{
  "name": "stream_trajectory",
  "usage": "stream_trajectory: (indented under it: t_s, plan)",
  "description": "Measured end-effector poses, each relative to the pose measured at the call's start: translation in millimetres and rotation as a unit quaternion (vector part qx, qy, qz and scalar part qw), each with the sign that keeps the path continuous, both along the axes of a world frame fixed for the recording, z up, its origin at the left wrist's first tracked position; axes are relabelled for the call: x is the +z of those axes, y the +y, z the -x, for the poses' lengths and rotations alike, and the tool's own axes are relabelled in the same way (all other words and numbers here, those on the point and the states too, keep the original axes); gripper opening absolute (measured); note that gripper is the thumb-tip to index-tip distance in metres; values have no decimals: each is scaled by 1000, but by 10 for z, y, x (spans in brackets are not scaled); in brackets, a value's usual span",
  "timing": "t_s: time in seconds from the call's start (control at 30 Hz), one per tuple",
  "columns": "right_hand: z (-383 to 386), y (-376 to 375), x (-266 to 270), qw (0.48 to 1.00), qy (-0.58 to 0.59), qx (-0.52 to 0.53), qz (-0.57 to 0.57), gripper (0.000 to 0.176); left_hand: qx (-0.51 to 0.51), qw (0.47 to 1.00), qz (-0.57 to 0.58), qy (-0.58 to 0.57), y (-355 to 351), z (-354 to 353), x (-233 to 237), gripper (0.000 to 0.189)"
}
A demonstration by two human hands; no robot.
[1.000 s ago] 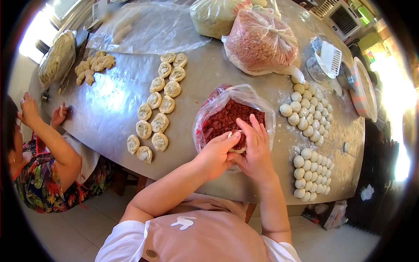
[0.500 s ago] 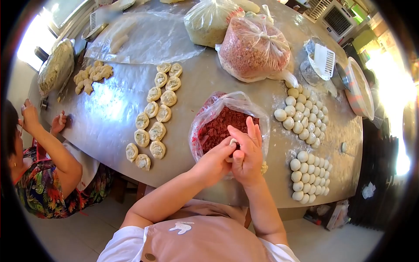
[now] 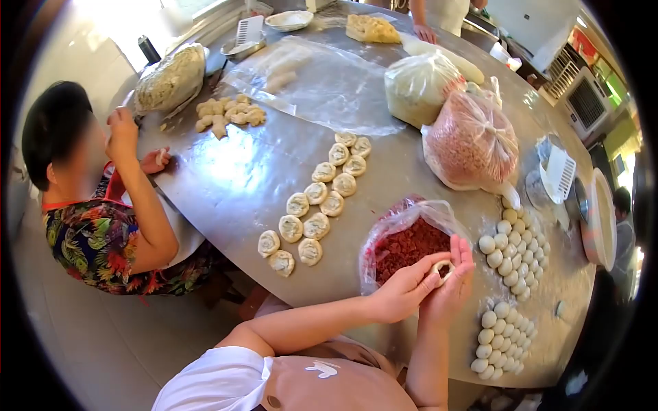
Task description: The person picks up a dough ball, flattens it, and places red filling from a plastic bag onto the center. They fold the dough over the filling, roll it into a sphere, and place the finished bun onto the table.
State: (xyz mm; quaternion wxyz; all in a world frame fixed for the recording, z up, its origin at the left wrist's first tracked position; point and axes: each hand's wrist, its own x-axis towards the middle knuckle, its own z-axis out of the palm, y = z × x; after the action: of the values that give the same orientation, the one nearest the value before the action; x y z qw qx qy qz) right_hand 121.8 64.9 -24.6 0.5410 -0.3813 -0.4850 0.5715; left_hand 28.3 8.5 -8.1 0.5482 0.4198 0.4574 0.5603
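Between my two hands is a small cup of pale dough (image 3: 443,271) with dark red filling showing in its open middle. My left hand (image 3: 401,291) pinches the near side of its rim with thumb and fingers. Cupped around the other side, my right hand (image 3: 449,291) supports it, fingers pointing up. Just behind my hands lies an open plastic bag of dark red crumbly filling (image 3: 404,250). To the right stand pale dough balls in two groups, the far one (image 3: 510,250) and the near one (image 3: 504,339).
Filled, pleated buns (image 3: 317,226) run in a double row to the left. Tied bags of pink filling (image 3: 473,140) and pale filling (image 3: 419,85) stand behind. A co-worker (image 3: 103,226) sits at left, near dough pieces (image 3: 229,114); another person's hand (image 3: 425,33) rests at the far edge.
My view has swung left, so the table appears shifted right and more of the co-worker shows. The dough has turned in my hands, and its open top with filling is now visible.
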Motion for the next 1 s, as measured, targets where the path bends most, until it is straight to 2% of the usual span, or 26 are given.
stream_trajectory:
  t_s: [0.1,0.13,0.23,0.27,0.3,0.37,0.4,0.47,0.53,0.63,0.67,0.77,0.83,0.9,0.93,1.0]
  plan:
    - [165,-190,46,995,84,42,11,68,124,971,-150,138,32,48,-140,31]
    - [164,-207,5,998,53,41,-3,66,101,978,-117,144,9,67,-103,29]
    - [25,-140,-115,981,38,141,125,72,183,915,-229,277,64,25,-203,37]
    - [23,-176,-50,976,35,89,198,60,136,936,-197,257,43,44,-178,51]
    - [46,-199,38,975,36,129,179,60,115,941,-176,266,41,61,-199,67]
    - [36,-167,159,971,34,196,135,61,159,948,-178,210,40,-13,-199,77]
    - [-18,-116,88,981,-64,142,118,50,139,964,-160,161,21,21,-132,78]
    - [-41,-93,33,980,-184,76,-1,44,116,987,-110,28,31,62,-40,80]
    - [47,-175,296,947,-306,25,-95,38,127,986,-95,60,93,83,-149,77]
    - [101,-147,-15,929,-248,57,-269,47,61,988,-136,52,43,21,-177,76]
    - [48,-42,-134,944,-211,88,-236,58,-9,994,-103,40,-5,67,-192,77]
    - [-125,167,-257,934,-243,106,-241,68,16,987,-135,85,-179,-15,-68,76]
    - [-76,156,-211,927,-270,132,-224,76,-1,988,-118,102,-151,48,-95,81]
    - [13,-20,-120,918,-273,166,-237,75,-41,986,-127,102,-194,200,-74,77]
    - [16,-69,-90,922,-267,166,-224,73,-107,983,-110,105,-192,250,-71,98]
    - [17,-149,-40,933,-255,162,-195,69,-76,977,-95,176,-330,180,181,103]
